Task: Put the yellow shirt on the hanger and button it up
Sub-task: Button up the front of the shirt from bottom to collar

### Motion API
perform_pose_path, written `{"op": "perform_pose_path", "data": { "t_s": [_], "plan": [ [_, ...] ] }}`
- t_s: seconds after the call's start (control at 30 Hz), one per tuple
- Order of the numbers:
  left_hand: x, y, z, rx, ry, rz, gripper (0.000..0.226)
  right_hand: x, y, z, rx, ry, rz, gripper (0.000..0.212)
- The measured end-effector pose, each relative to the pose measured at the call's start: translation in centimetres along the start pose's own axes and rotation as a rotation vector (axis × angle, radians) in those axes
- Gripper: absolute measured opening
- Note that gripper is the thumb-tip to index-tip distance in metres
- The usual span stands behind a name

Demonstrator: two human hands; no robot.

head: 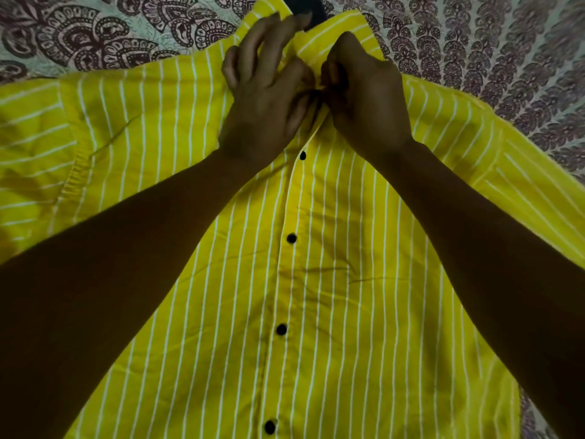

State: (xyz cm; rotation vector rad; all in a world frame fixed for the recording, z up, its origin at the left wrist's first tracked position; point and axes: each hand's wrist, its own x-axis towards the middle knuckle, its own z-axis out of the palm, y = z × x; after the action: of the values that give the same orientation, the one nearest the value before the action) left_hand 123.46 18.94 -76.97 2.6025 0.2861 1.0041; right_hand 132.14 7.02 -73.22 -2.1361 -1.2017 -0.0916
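The yellow shirt (332, 312) with white stripes lies flat, front up, collar far from me. Several black buttons run down its closed placket; the nearest to my hands (303, 155) sits just below them. A dark piece of the hanger (304, 7) shows inside the collar opening; the rest is hidden under the cloth. My left hand (266, 99) and my right hand (364, 96) meet at the top of the placket, just under the collar, both pinching the shirt's edges there. What lies between the fingertips is hidden.
The shirt rests on a bedsheet (474, 42) printed with dark paisley shapes on a pale ground. The shirt's sleeves spread out to the left (31, 147) and to the right (531, 185).
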Motion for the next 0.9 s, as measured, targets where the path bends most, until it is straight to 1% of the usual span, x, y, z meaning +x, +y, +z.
{"op": "perform_pose_path", "data": {
  "t_s": [0.1,0.23,0.27,0.3,0.37,0.4,0.47,0.5,0.57,0.63,0.8,0.83,0.9],
  "plan": [
    [0.2,-0.3,0.3,-0.034,0.006,0.013,0.017,0.4,-0.2,-0.4,-0.013,-0.005,-0.06,0.013],
    [0.3,-0.6,0.5,-0.12,-0.021,-0.005,0.02,-0.1,0.1,-0.5,0.018,-0.011,-0.042,0.003],
    [0.3,-0.6,0.5,-0.139,-0.036,-0.02,0.021,-0.2,0.2,-0.3,0.032,-0.007,-0.021,0.006],
    [0.2,-0.6,0.5,-0.153,-0.048,-0.037,0.02,-0.2,0.2,-0.1,0.06,0.003,0.015,0.013],
    [0.3,-0.7,0.4,-0.166,-0.057,-0.086,0.019,-0.1,0.1,0.4,0.215,0.048,0.144,0.034],
    [0.4,-0.7,0.3,-0.172,-0.061,-0.116,0.018,-0.1,0.2,0.7,0.31,0.064,0.213,0.041],
    [0.5,-0.8,0.2,-0.179,-0.071,-0.145,0.018,-0.2,0.6,1.1,0.441,0.057,0.322,0.044],
    [0.5,-0.7,0.2,-0.18,-0.076,-0.139,0.017,-0.3,0.9,1.1,0.462,0.042,0.35,0.043],
    [0.4,-0.6,0.1,-0.178,-0.072,-0.104,0.015,-0.3,1.1,1.0,0.436,0.015,0.348,0.046],
    [0.3,-0.5,0.2,-0.158,-0.056,-0.069,0.015,-0.2,0.9,1.1,0.374,0.024,0.315,0.048],
    [0.3,-0.5,0.1,-0.172,-0.042,-0.105,0.02,-0.5,-0.4,1.6,0.199,0.113,0.234,0.047],
    [0.4,-0.5,0.1,-0.177,-0.045,-0.109,0.02,-0.6,-0.5,1.7,0.155,0.128,0.21,0.044],
    [0.4,-0.5,0.1,-0.174,-0.056,-0.09,0.018,-0.9,-0.8,1.7,0.076,0.154,0.163,0.029]
  ]
}}
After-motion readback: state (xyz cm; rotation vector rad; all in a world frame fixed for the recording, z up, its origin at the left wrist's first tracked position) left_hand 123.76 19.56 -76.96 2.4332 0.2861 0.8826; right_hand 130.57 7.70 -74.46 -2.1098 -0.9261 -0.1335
